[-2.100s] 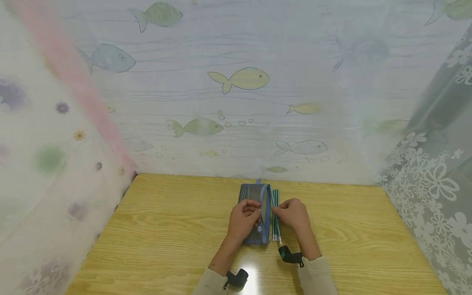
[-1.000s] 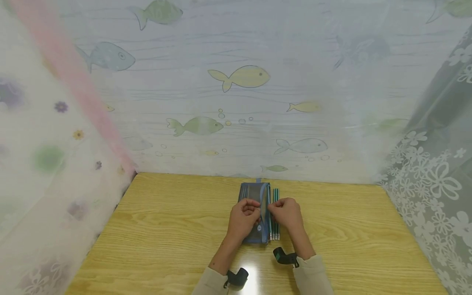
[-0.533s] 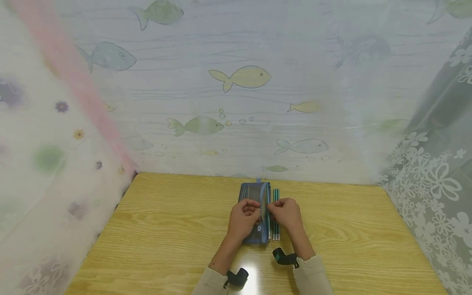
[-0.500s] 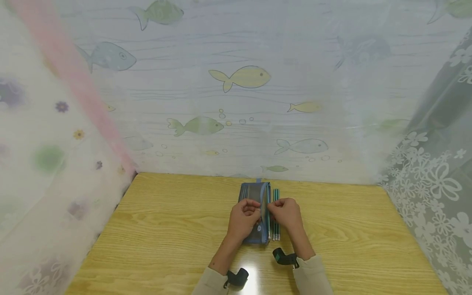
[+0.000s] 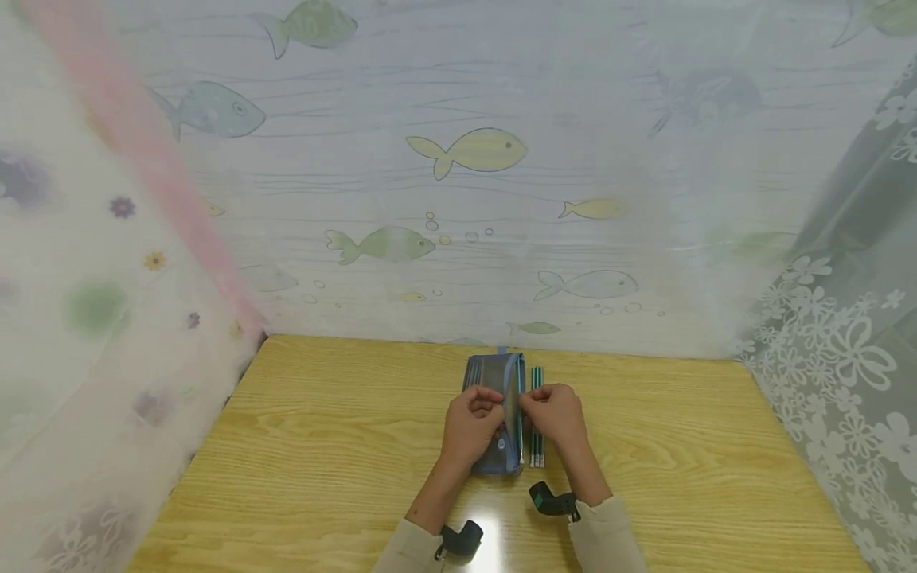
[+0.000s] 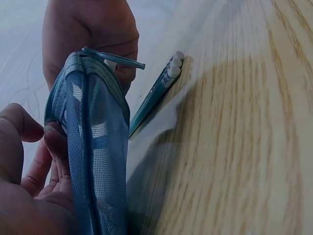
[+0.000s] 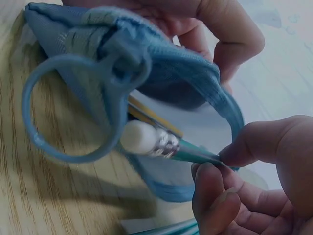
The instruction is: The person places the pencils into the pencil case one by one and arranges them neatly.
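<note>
A blue mesh pencil case (image 5: 494,372) stands on the table with its zipped mouth gaping towards the right. My left hand (image 5: 469,428) pinches one edge of that mouth between thumb and fingers. Between the thumb and fingers of my right hand (image 5: 562,414) is a green pencil (image 7: 190,152) with a white eraser; it lies lengthwise in the mouth of the case, eraser end towards me. Inside the case, a yellowish strip (image 7: 155,117) shows behind the pencil. Several more green pencils (image 6: 152,100) lie side by side on the table, just right of the case.
A blue ring-shaped zipper pull (image 7: 66,157) hangs at the near end of the case. The wooden table (image 5: 344,446) meets a fish-print curtain (image 5: 372,294) close behind the case. Lacy flowered fabric (image 5: 838,358) borders the right side.
My right hand has moved left with the pencil, from over the loose pencils into the mouth of the case. The left hand keeps its grip on the edge.
</note>
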A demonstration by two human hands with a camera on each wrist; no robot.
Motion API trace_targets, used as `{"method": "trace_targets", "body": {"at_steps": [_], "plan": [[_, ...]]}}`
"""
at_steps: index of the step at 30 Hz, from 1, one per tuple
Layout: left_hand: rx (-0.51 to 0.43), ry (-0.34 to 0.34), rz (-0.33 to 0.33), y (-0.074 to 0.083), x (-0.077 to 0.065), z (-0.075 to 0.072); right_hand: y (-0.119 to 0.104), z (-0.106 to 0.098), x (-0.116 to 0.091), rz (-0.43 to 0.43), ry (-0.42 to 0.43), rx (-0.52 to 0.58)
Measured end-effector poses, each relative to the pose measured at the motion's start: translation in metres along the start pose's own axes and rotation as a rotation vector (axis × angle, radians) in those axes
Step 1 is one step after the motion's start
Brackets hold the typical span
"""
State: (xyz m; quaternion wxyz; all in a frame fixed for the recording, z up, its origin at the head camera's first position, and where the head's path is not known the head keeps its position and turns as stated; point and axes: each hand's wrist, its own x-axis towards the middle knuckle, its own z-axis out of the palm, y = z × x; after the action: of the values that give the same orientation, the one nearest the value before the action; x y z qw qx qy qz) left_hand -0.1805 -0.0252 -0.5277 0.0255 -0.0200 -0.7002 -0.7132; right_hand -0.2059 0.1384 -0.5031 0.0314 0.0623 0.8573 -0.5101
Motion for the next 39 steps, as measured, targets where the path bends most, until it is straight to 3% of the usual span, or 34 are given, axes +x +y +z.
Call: {"method": "trace_targets", "body": {"at_steps": [5, 12, 20, 32, 39], "plan": [[-0.004, 0.012, -0.003, 0.0003, 0.0000, -0.0002, 0.0004, 0.0004, -0.0003, 0.018, -0.005, 0.025], [-0.005, 0.006, -0.003, -0.0002, 0.0000, -0.0002, -0.0029, 0.0002, -0.0023, 0.041, -0.027, 0.141], [0.012, 0.010, -0.004, -0.0009, 0.0014, 0.0002, -0.0033, 0.0047, -0.0019, 0.056, -0.020, 0.164], [-0.002, -0.001, 0.002, -0.0015, 0.0031, -0.0008, -0.0032, 0.0050, -0.0012, 0.028, -0.044, 0.147], [-0.006, -0.001, 0.013, -0.0004, 0.0023, -0.0013, 0.0033, 0.0000, 0.0023, -0.013, 0.008, 0.017]]}}
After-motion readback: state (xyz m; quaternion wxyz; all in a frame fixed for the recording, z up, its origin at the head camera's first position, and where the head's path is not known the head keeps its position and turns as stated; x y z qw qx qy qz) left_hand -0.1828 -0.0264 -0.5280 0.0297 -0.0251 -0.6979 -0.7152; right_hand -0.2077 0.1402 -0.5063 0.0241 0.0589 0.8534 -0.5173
